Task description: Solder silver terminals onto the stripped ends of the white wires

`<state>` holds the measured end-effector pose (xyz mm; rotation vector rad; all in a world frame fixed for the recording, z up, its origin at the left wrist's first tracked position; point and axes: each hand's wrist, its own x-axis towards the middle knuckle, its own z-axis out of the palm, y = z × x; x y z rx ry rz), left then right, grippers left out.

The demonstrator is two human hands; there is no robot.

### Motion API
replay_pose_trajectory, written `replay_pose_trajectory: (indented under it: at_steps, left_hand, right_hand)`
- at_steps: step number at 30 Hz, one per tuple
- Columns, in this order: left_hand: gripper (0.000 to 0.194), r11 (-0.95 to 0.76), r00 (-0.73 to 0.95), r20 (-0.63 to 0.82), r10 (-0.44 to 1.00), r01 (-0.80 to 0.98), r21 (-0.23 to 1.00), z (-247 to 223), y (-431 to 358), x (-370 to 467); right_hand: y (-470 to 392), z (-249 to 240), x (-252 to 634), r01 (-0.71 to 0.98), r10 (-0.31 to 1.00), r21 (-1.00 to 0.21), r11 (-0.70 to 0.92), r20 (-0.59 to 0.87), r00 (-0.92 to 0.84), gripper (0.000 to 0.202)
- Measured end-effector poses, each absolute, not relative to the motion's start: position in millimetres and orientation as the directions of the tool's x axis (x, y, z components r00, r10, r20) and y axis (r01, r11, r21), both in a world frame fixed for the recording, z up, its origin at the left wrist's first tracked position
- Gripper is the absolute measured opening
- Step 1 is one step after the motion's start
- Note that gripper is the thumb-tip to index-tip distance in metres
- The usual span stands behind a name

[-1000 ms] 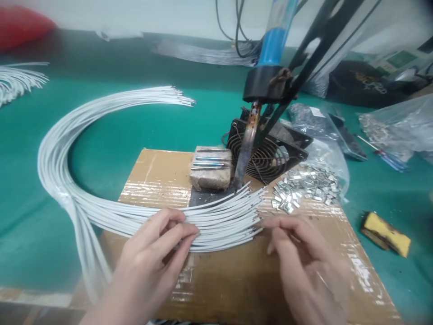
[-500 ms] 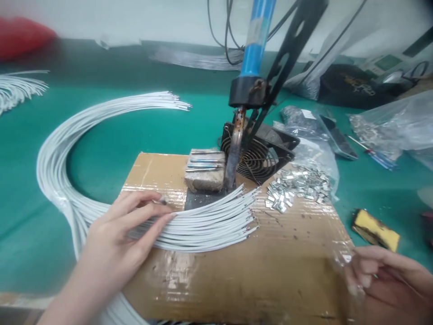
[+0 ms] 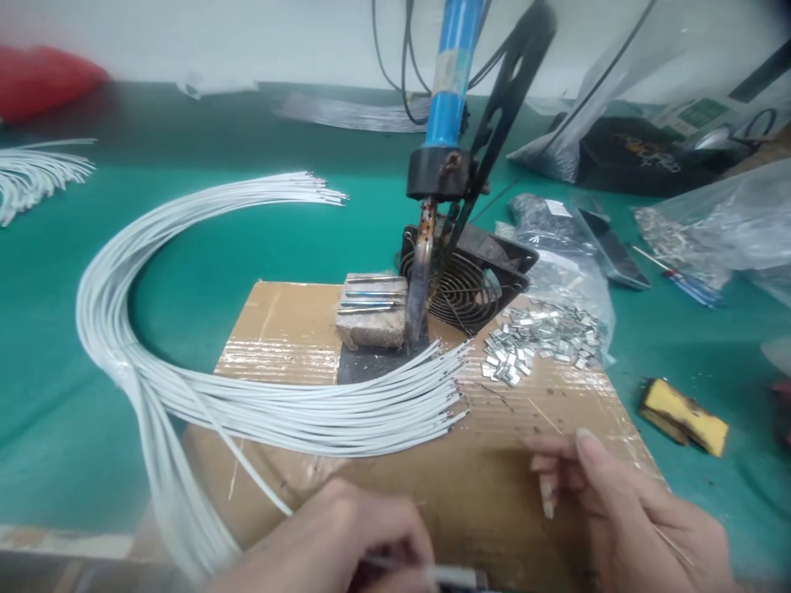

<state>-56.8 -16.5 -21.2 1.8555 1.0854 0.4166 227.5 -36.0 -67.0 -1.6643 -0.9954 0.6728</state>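
Note:
A thick bundle of white cables [image 3: 346,420] curves across the cardboard, its stripped ends fanned out toward the soldering iron [image 3: 454,99]. One cable [image 3: 253,469] splits off from the bundle and runs into my left hand [image 3: 358,535], which is curled closed around it at the bottom edge. The held end is partly hidden and blurred; a pale strip [image 3: 457,576] shows beside those fingers. Over the cardboard's right side, my right hand [image 3: 630,502] pinches a thin strand of solder wire [image 3: 545,414], which shows above the fingertips and again across the palm.
Beneath the iron's tip stands a grey block [image 3: 372,317] with metal rods on top, and behind it a black fan [image 3: 470,284]. Small metal pieces [image 3: 544,342] lie heaped on the cardboard sheet [image 3: 494,486]. A scorched yellow sponge [image 3: 685,416] and a screwdriver [image 3: 685,280] are at right.
My left hand has left the fanned cables and moved down toward me with one cable pulled away from the bundle. My right hand has come inward and up over the cardboard.

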Motion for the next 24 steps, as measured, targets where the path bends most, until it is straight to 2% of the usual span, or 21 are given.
replay_pose_trajectory:
  at_steps: [2,4,7,9,13,15,17,19,21,24]
  left_hand:
    - [0.019,-0.055,0.478,-0.211,0.853,0.484,0.873,-15.9,-9.1,-52.7]
    - [0.017,-0.024,0.410,-0.173,0.895,0.432,0.901,-11.9,-6.1,-51.5]
    - [0.025,-0.262,0.476,0.035,0.879,0.421,0.868,-11.1,-6.6,-48.5]
    - [0.022,-0.383,0.559,0.071,0.826,0.466,0.797,-14.0,-7.6,-46.0]
    - [0.016,-0.351,0.606,-0.023,0.795,0.490,0.798,-17.6,-8.9,-46.7]
    - [0.017,-0.346,0.599,0.002,0.800,0.460,0.818,-15.8,-9.0,-48.7]
    - [0.020,-0.415,0.578,0.099,0.810,0.446,0.793,-14.1,-7.7,-49.1]
    - [0.025,-0.532,0.560,0.226,0.797,0.475,0.701,-15.6,-3.9,-47.1]
    - [0.030,-0.633,0.526,0.361,0.770,0.558,0.538,-21.4,2.3,-44.2]
    - [0.029,-0.575,0.392,0.481,0.785,0.750,0.326,-32.6,11.0,-44.0]
  right_hand:
    - [-37.2,-68.5,226.5,0.290,0.898,-0.952,-0.097,0.043,0.438,0.042]
    - [-37.6,-68.2,227.2,0.339,0.921,-0.936,-0.091,0.050,0.387,0.040]
    - [-35.5,-64.5,228.3,0.403,0.940,-0.910,-0.101,0.045,0.338,0.042]
    - [-33.7,-61.1,227.6,0.417,0.943,-0.905,-0.092,0.056,0.329,0.040]
    - [-33.3,-55.6,223.5,0.446,0.958,-0.893,-0.060,0.075,0.278,0.041]
    - [-33.7,-54.9,221.3,0.447,0.957,-0.892,-0.066,0.070,0.281,0.043]
    - [-33.6,-55.7,219.8,0.431,0.948,-0.898,-0.082,0.063,0.311,0.041]
    - [-32.8,-57.4,219.1,0.402,0.944,-0.911,-0.088,0.053,0.326,0.040]
    - [-31.9,-59.1,218.4,0.377,0.946,-0.922,-0.087,0.041,0.320,0.039]
    - [-31.0,-60.8,216.5,0.353,0.943,-0.932,-0.082,0.041,0.329,0.037]
